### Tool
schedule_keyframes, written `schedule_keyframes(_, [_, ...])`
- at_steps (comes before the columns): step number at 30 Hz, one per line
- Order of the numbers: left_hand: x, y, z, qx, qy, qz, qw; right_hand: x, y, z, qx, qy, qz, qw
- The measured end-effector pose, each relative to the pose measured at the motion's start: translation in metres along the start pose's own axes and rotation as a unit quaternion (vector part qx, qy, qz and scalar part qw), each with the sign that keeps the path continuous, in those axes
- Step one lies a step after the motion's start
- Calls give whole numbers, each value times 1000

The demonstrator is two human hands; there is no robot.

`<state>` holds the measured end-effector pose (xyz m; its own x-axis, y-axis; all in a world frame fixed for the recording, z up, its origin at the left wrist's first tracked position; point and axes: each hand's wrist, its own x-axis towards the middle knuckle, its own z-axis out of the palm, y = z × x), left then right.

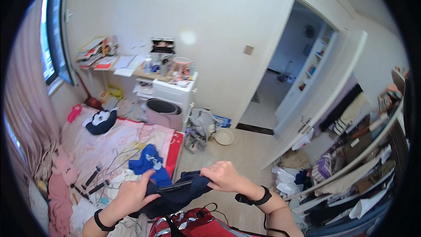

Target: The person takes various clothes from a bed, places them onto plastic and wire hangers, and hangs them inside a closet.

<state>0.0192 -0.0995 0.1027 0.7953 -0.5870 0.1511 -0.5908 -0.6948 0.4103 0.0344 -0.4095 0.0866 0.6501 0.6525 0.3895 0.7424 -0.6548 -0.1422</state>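
A dark navy garment (184, 193) is spread between my two hands above the floor beside the bed. A dark bar (174, 187), possibly part of a clothes hanger, shows along its upper opening. My right hand (222, 177) pinches the garment's right end in a closed grip. At its left end is my left hand (133, 192), thumb raised and slightly blurred, with cloth between thumb and fingers; some of its fingers are hidden. Just beyond the left hand, a blue garment with a white print (149, 163) lies crumpled on the bed.
Wire hangers (123, 158) and black-handled items (91, 177) lie on the pink bed sheet (131, 135). A grey backpack (201, 123) and a cream basin (224, 136) stand on the floor. To the right are an open door (315, 105) and a rack of hanging clothes (358, 184).
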Motion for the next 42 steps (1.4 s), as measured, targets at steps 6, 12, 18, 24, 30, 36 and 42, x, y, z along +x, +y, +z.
schedule_keyframes(6, [59, 84, 81, 31, -19, 150, 988, -160, 8, -53, -49, 37, 116, 991])
schedule_keyframes(12, [96, 190, 135, 20, -73, 209, 975, -304, -8, -121, -15, 101, 251, 963])
schedule_keyframes(18, [151, 293, 184, -26, -154, 381, 912, -426, -49, -160, 154, -2, 385, 910])
schedule_keyframes(24, [196, 367, 222, -45, -228, 527, 818, -475, -101, -155, 186, 77, 410, 890])
schedule_keyframes(30, [247, 438, 266, -76, -267, 664, 694, -478, -135, -156, 377, 186, 545, 726])
schedule_keyframes(36, [257, 514, 287, -148, -164, 735, 641, -465, -188, -166, 175, 289, 680, 651])
schedule_keyframes(42, [269, 550, 343, -295, -226, 640, 673, -440, -262, -238, 139, 491, 750, 421])
